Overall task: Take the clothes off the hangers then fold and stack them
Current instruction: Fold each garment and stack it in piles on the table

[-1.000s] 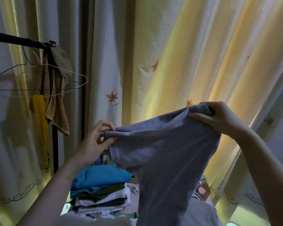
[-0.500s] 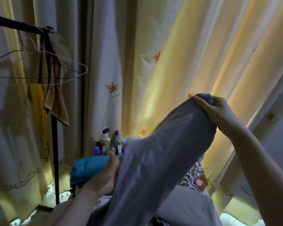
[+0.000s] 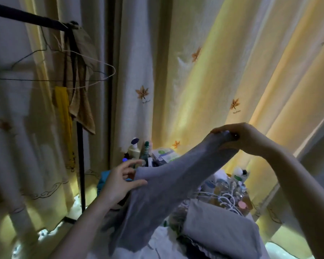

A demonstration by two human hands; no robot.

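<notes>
Pleated cream curtain [image 3: 204, 81], embroidered with maple leaves, backs the scene. Soft grey knit garment [image 3: 166, 184] hangs centre as a limp slanted band; far left, black metal rack [image 3: 26, 15] with thin wire hangers [image 3: 64, 71]. Right hand [image 3: 245, 139] pinches the garment's upper end; left hand [image 3: 120, 182] splayed loose, thumb touching its lower fold.

Plain pale grey-lilac on the garment [image 3: 163, 186] up front. Behind it the curtain [image 3: 200, 94] glows cream and yellow, dotted with orange maple leaves (a small dark squiggle under each). Black rail [image 3: 26, 15], yellow cloth [image 3: 63, 107], tan towel [image 3: 82, 111], white hanger [image 3: 101, 63]. Down low there's a teal fold [image 3: 103, 179] and a white bottle [image 3: 134, 150] with a dark-blue cap.
</notes>
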